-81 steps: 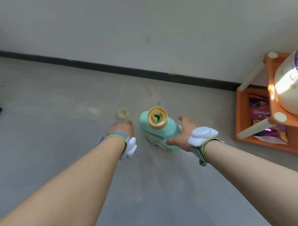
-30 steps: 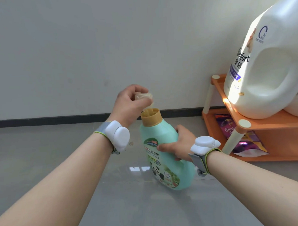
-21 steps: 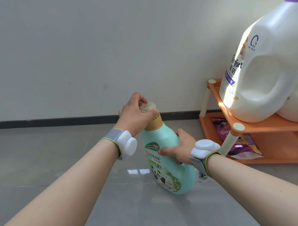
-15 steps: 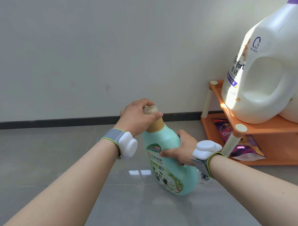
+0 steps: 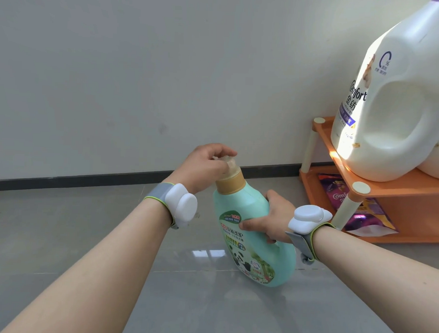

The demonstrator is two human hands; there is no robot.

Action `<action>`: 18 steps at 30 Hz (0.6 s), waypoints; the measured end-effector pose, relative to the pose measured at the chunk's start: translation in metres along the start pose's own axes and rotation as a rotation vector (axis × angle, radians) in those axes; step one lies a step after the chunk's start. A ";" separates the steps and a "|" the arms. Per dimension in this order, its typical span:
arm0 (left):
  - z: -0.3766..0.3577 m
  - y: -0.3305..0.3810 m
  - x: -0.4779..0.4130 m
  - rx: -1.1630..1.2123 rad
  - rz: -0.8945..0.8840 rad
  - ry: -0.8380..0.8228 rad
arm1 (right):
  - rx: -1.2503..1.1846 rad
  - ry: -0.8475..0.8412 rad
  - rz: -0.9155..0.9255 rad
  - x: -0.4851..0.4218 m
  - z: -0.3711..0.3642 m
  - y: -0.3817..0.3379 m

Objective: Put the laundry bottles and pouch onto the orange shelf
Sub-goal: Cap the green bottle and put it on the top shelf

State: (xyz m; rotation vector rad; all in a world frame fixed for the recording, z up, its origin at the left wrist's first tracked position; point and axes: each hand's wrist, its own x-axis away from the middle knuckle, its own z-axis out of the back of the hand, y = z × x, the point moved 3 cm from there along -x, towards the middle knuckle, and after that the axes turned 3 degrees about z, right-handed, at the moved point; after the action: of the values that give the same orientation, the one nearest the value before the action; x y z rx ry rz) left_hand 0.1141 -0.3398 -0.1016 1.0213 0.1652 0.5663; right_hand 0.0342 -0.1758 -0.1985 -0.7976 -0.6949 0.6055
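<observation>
Green detergent bottle (image 5: 255, 240) stands tilted on the floor near the orange shelf (image 5: 396, 190), right hand (image 5: 274, 218) gripping its body while left hand (image 5: 206, 166) fingers pinch the cap (image 5: 229, 163); lifting it onto the shelf likely comes next.

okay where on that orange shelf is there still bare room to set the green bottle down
Top tier of the orange shelf: crowded by the big white jug, bare only along the front edge. Lower tier: purple pouch fills the left, bare orange to its right. The green bottle looks too tall there.
</observation>
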 end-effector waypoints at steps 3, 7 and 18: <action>0.006 -0.003 -0.004 0.049 0.003 0.076 | 0.007 -0.001 0.005 -0.001 0.000 0.000; 0.007 -0.008 -0.005 -0.108 0.008 0.154 | 0.004 -0.003 0.005 -0.002 0.000 -0.001; 0.004 -0.002 -0.007 -0.108 -0.094 0.049 | 0.023 -0.044 0.022 0.000 -0.003 -0.005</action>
State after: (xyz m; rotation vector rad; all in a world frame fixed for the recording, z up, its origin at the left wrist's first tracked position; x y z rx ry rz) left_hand 0.1108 -0.3470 -0.1025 0.8901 0.2228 0.5097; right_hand 0.0375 -0.1800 -0.1962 -0.7731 -0.7188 0.6511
